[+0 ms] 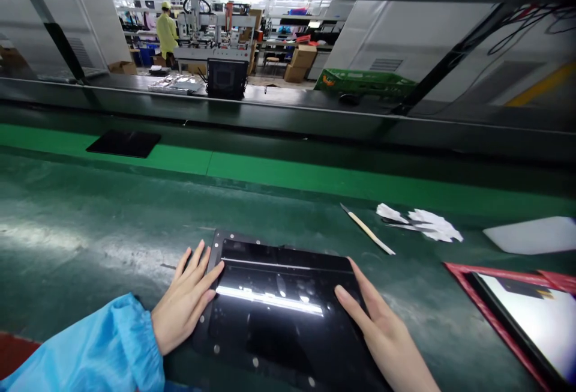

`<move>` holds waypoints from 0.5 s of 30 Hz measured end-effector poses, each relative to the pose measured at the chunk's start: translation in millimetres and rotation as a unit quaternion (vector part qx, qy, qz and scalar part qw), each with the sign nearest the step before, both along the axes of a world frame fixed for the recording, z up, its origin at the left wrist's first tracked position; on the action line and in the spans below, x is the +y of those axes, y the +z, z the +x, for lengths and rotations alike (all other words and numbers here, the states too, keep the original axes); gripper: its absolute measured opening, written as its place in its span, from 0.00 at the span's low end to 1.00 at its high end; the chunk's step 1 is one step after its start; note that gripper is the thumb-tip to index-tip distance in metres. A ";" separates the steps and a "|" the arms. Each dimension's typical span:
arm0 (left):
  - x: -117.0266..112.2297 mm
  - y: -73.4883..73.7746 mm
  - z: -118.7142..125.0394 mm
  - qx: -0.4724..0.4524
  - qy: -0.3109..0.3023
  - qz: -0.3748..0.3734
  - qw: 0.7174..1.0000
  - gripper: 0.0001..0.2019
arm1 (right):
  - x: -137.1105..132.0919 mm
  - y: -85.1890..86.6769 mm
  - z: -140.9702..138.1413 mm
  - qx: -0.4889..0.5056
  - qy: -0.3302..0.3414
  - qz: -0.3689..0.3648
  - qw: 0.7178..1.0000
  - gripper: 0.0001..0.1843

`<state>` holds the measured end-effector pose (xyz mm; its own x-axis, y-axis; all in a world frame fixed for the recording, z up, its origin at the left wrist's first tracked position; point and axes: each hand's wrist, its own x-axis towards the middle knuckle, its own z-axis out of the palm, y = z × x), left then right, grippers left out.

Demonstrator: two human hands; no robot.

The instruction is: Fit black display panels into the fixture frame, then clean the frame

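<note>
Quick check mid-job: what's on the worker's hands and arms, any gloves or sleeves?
No gloves: the left hand and right hand are both bare, with no rings or watch showing. The left arm wears a light blue sleeve gathered by elastic at the wrist. The right forearm shows no sleeve.

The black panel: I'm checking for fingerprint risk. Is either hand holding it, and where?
Neither grips it. The left hand rests at the black panel's left edge, thumb on its face; the right hand lies flat on its right side.
</note>
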<state>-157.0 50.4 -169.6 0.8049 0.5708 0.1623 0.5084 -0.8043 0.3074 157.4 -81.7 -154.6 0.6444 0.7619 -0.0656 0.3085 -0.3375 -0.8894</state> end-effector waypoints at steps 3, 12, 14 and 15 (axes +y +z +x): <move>1.0 -3.1 -0.2 0.005 -0.009 0.010 1.000 0.26 | -0.3 0.4 -2.6 0.001 0.000 0.001 1.000 0.45; 0.9 3.3 0.5 0.005 -0.037 0.027 0.999 0.29 | -1.5 2.2 -6.7 0.016 -0.015 0.001 1.000 0.44; 1.0 7.5 2.1 0.020 -0.049 0.033 0.998 0.34 | -1.7 2.2 -7.9 0.035 -0.016 0.010 0.999 0.43; 0.8 8.4 3.1 0.030 -0.052 0.042 0.997 0.37 | -1.9 2.7 -8.7 0.052 -0.018 0.013 0.998 0.42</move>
<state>-153.9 51.2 -161.2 0.8686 0.4703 0.1562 0.4363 -0.8752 0.2090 148.8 -83.6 -152.0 0.6627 0.7402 -0.1136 0.2017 -0.3224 -0.9249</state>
